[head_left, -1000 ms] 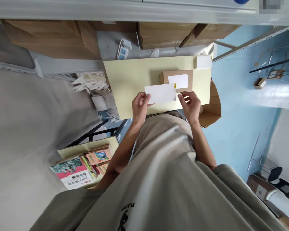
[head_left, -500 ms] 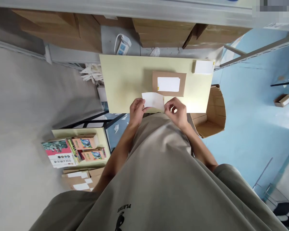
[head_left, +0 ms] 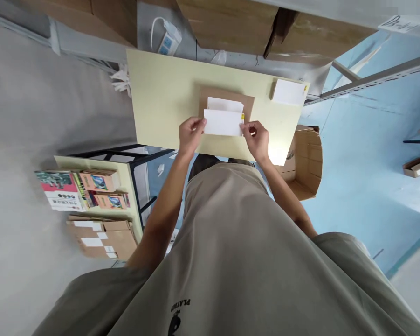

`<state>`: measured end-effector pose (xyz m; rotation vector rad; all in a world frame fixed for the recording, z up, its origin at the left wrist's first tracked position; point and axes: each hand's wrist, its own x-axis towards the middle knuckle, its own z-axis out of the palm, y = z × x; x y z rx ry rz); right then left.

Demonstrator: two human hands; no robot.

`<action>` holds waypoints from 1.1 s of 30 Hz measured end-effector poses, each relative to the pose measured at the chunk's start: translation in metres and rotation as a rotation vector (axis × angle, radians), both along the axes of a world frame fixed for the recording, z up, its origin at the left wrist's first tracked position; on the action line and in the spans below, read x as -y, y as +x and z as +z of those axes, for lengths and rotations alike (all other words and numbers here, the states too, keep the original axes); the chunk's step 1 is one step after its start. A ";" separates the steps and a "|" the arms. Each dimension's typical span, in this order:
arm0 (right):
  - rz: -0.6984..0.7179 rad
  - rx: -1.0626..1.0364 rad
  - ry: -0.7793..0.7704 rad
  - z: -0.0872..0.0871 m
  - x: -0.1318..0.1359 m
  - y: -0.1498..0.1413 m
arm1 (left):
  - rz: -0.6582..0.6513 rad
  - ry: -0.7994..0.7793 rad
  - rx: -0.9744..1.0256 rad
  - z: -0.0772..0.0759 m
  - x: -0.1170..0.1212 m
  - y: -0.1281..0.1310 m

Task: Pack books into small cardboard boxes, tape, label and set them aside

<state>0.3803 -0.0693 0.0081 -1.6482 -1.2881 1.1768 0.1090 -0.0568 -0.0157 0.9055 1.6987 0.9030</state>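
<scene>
- Left hand (head_left: 190, 135) and right hand (head_left: 257, 138) are pinching opposite ends of a white rectangular paper sheet (head_left: 223, 123).
- Step: seemingly positioning sheet; shifting it calls for level hands.
- Sheet is overhanging brown cardboard box (head_left: 248, 103); contact unclear.
- White rectangular stack (head_left: 288, 92) is lying beyond.
</scene>
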 end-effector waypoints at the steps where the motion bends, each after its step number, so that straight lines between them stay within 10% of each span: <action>1: -0.006 0.010 -0.006 -0.012 -0.009 0.000 | -0.023 0.039 -0.045 -0.007 -0.011 0.000; 11: 0.005 0.291 -0.158 -0.067 -0.046 -0.015 | -0.118 0.111 -0.116 -0.051 -0.068 0.007; 33: 0.015 0.579 -0.261 -0.059 -0.052 -0.034 | -0.134 0.063 -0.288 -0.060 -0.063 0.019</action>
